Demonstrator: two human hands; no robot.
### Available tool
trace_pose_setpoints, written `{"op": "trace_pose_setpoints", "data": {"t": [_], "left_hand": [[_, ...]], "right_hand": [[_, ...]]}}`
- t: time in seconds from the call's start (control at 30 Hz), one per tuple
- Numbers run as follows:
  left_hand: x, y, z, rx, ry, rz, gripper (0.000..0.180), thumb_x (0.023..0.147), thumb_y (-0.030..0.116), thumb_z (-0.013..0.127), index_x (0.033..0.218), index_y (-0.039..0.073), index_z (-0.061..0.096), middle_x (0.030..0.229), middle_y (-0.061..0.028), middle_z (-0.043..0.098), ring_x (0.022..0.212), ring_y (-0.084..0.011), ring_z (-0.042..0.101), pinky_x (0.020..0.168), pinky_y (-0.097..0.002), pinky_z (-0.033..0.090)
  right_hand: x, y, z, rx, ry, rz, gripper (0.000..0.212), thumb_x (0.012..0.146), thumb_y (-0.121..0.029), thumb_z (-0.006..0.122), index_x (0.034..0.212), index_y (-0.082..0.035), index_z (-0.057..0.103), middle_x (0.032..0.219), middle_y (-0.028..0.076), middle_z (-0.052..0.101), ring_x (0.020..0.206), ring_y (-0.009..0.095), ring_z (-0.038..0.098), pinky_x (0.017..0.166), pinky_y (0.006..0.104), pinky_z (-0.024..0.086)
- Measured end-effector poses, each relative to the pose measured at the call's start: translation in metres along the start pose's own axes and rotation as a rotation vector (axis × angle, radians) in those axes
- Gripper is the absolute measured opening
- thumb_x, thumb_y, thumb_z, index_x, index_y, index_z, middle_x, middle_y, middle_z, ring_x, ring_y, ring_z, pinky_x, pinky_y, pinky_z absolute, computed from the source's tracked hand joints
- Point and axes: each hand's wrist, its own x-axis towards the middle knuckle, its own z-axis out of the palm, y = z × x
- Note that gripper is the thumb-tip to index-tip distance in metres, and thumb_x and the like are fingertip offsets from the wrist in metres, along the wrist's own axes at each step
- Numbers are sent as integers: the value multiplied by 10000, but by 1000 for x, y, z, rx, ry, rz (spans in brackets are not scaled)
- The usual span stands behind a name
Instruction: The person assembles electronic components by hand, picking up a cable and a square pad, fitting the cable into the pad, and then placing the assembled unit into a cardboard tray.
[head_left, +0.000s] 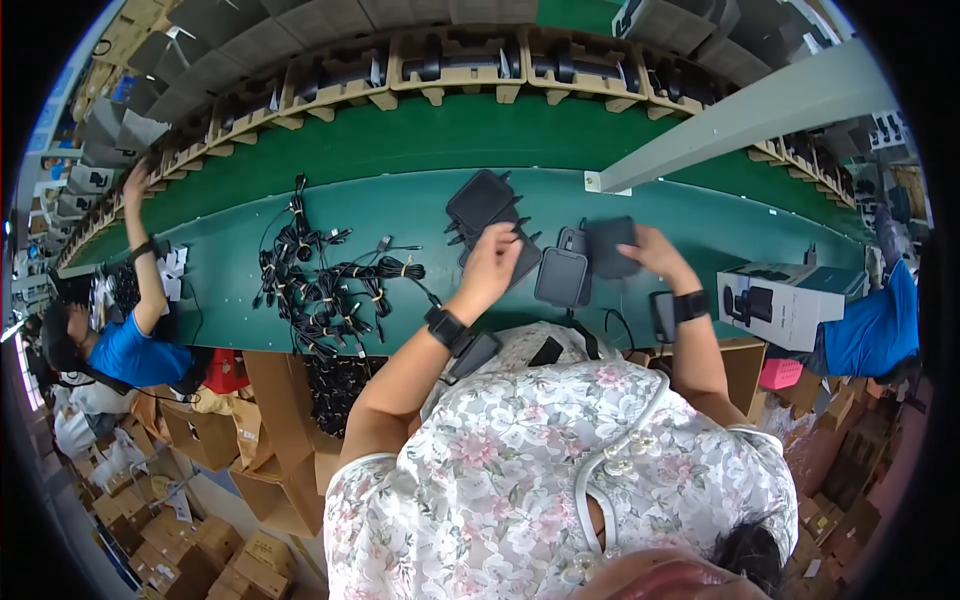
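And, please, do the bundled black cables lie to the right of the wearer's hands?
No, the bundled cables lie on the green tabletop, left of the wearer's left hand.

We see a green bench (222,270), a darker green belt (430,135) along its far edge, a pale beam (760,115) footed there, and cartons (180,545) piled below its near left corner.

The left hand (492,264) hides part of the pads (484,199) below it. The dark pad (610,248) at the right hand (657,252) is blurred. Cables (322,287) hide one another, some plugs too small to tell. A box (788,303) partly hides the co-worker (882,322) at right.
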Motion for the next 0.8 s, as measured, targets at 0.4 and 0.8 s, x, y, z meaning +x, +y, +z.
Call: {"op": "trace_pose_setpoints", "data": {"t": [0.4, 0.8], "left_hand": [[1, 3, -20, 66, 155, -79, 160, 885, 92, 499, 1023, 17, 531, 966, -72, 608, 847, -139, 585, 739, -250, 460], [-80, -17, -55, 397, 447, -224, 120, 830, 57, 526, 944, 33, 553, 857, -118, 583, 751, -269, 568, 656, -336, 461]], "right_hand": [[170, -52, -157, 288, 572, -227, 358, 863, -252, 513, 1131, -15, 489, 999, 206, 576, 911, 323, 546, 823, 361, 414], [256, -25, -181, -1117, 590, -177, 570, 806, -493, 524, 1104, -7, 502, 1000, 211, 558, 913, 378, 531, 779, 412, 440]]}}
